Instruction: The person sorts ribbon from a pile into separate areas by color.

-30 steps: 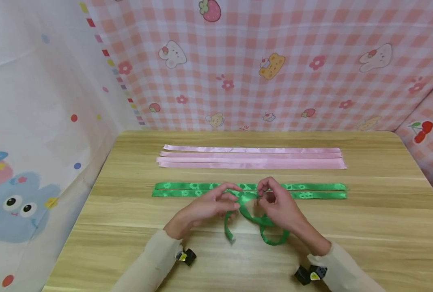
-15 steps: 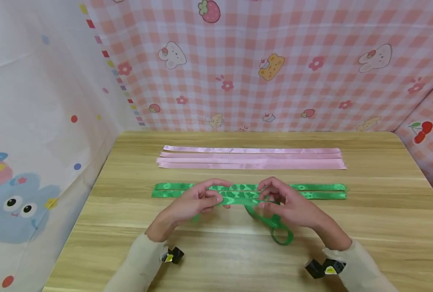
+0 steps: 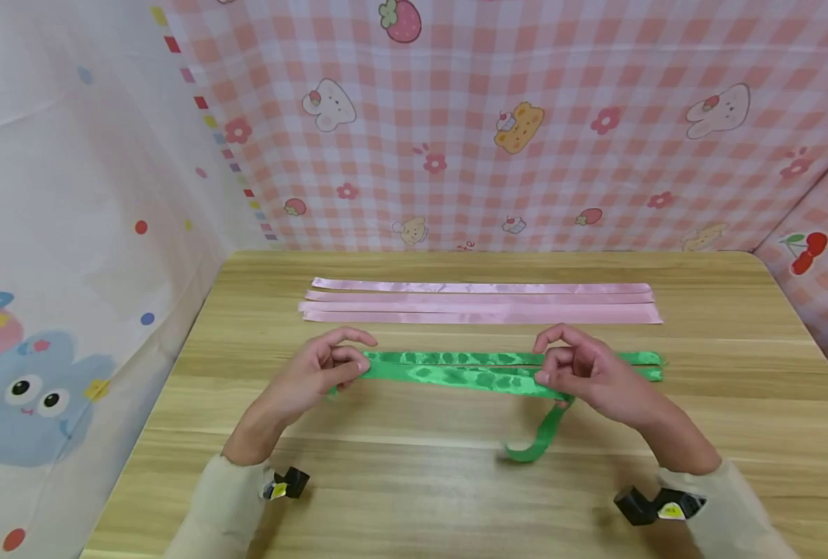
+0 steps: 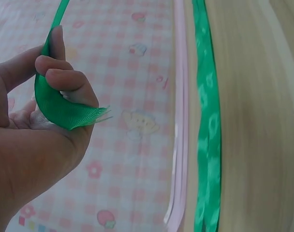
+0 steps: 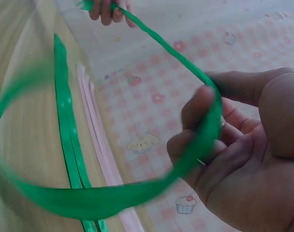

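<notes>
Between the two hands a green satin ribbon point(image 3: 469, 378) is stretched in the air above the table. The left hand point(image 3: 319, 369) pinches it near one end, and in the left wrist view the frayed tip of this ribbon point(image 4: 69, 108) curls past the fingers. The right hand point(image 3: 591, 380) pinches it farther along, and its loose tail point(image 3: 539, 439) hangs in a curve below. Behind it on the table lie two flat green ribbons point(image 3: 640, 359), side by side and partly hidden by the hands and the held ribbon.
Several pink ribbons point(image 3: 483, 308) lie in parallel farther back on the wooden table point(image 3: 414, 497). A pink checked curtain point(image 3: 455, 116) hangs behind the table, with a white printed cloth point(image 3: 106, 256) at the left.
The hands have moved apart, left hand leftward and right hand rightward. The bunched, looped ribbon between them is drawn out nearly straight, with one tail trailing at the right.
</notes>
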`<state>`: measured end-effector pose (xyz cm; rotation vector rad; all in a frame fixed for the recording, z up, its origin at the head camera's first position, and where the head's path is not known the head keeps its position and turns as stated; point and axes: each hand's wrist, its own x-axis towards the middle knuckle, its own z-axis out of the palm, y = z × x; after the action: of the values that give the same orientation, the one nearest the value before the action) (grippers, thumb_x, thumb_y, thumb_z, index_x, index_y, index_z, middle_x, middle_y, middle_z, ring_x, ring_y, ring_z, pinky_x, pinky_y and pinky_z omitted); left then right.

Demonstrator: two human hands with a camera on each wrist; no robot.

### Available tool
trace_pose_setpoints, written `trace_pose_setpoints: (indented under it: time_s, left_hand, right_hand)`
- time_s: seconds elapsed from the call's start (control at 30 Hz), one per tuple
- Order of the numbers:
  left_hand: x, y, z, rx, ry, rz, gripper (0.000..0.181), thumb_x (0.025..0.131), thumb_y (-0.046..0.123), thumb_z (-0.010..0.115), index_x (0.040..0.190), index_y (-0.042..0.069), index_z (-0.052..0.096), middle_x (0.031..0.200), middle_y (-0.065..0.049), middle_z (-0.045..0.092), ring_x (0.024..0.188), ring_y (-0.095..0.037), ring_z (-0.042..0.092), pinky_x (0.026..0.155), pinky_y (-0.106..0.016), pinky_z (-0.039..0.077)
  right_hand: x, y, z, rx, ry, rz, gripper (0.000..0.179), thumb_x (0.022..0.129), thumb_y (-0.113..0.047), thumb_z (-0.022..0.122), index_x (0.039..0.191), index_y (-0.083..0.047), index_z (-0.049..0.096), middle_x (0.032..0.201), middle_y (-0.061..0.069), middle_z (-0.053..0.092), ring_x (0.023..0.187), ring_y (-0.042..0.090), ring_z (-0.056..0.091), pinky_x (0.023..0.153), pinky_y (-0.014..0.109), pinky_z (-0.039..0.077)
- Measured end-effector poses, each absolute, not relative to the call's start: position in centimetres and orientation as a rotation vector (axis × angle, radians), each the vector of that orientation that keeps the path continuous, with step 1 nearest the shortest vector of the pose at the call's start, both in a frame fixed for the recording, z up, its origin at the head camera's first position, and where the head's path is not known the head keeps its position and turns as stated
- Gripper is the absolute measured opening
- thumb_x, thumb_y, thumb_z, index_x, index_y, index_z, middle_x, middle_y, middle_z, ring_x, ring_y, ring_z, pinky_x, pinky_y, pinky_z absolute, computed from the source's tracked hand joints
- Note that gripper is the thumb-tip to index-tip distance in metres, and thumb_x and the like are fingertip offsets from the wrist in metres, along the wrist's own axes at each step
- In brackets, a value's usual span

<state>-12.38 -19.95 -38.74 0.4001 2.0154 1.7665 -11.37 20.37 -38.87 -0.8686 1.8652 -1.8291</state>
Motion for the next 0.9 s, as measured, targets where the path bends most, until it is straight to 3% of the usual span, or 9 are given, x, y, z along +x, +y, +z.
trace_pose_setpoints:
  time_s: [0.2,0.33,0.53,0.67,0.9]
  left_hand:
    - [-12.4,-21.7,-38.4,0.364,2.079,1.785,0.022,0.099,0.010,0.059,0.120,0.017,0.058,0.086,0.002,0.065,0.067,-0.012,0.046,0.057,-0.024,0.035]
    - [-12.4,-22.8,-38.6,0.361,2.102,1.771,0.022,0.098,0.011,0.062,0.119,0.017,0.058,0.086,0.004,0.067,0.067,-0.010,0.047,0.059,-0.026,0.038]
    - [-12.5,-24.1,-39.0,0.303,2.170,1.712,0.025,0.093,0.011,0.069,0.116,0.016,0.059,0.090,0.006,0.074,0.078,-0.010,0.065,0.071,-0.029,0.052]
    - [-12.5,-25.1,-39.2,0.276,2.213,1.670,0.028,0.092,0.013,0.071,0.117,0.014,0.060,0.089,0.005,0.073,0.079,-0.014,0.066,0.072,-0.031,0.053]
    - [-12.2,-26.9,-39.5,0.318,2.214,1.626,0.030,0.094,0.011,0.068,0.123,0.010,0.059,0.092,0.004,0.074,0.086,-0.021,0.068,0.078,-0.032,0.055]
  right_hand:
    - [-11.3,21.5,-38.3,-0.835,1.847,-1.854,0.028,0.097,0.011,0.050,0.117,-0.008,0.047,0.075,0.004,0.053,0.052,0.027,0.035,0.045,0.038,0.033]
    - [-11.2,22.6,-38.3,-0.840,1.888,-1.851,0.029,0.097,0.012,0.049,0.118,-0.008,0.048,0.075,0.004,0.054,0.054,0.026,0.033,0.046,0.037,0.030]
    - [-10.9,24.2,-38.4,-0.812,1.988,-1.812,0.028,0.097,0.012,0.048,0.117,-0.007,0.049,0.074,0.005,0.051,0.058,0.025,0.033,0.048,0.037,0.029]
    - [-10.6,25.4,-38.4,-0.714,2.060,-1.780,0.023,0.098,0.008,0.050,0.114,-0.008,0.049,0.076,0.002,0.054,0.059,0.024,0.035,0.049,0.040,0.026]
    - [-10.1,27.5,-38.8,-0.691,2.175,-1.743,0.025,0.096,0.011,0.053,0.114,-0.007,0.051,0.082,0.000,0.062,0.067,0.011,0.054,0.051,0.037,0.037]
